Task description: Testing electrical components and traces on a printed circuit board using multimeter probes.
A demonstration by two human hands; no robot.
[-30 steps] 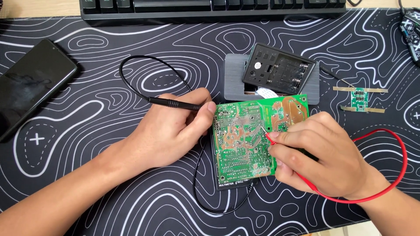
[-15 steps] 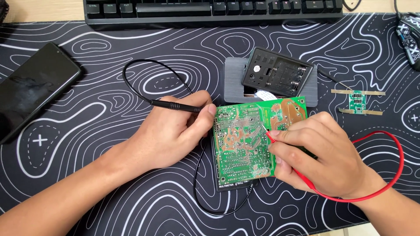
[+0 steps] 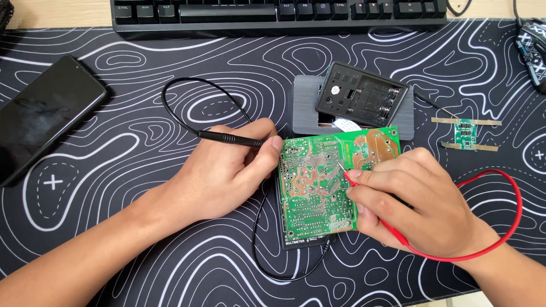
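Head view is showing both hands working over a green board that is lying solder side up on a black meter, near the middle of a black patterned mat on the table. The left hand is sitting at 9 o'clock of the board, fingers pinching a black probe; the probe's long axis is running roughly 9-to-3, its tip hidden behind the fingers at the board's upper left edge. Its black lead is looping away toward 11 o'clock. The right hand is resting on the board's 3 o'clock edge, gripping a red probe like a pen; its metal tip is pointing toward 10 o'clock and touching the solder joints near the board's centre. The red lead is curving out behind the wrist toward 4 o'clock. So the right hand's tip is already lying on the board, while the left one is sitting just at its rim, the nearest joints lying toward 3 o'clock of it.

Elsewhere, a black case is lying open at 12 o'clock of the board, a small green module at 2 o'clock, a phone at 10 o'clock, and a keyboard along the far edge.
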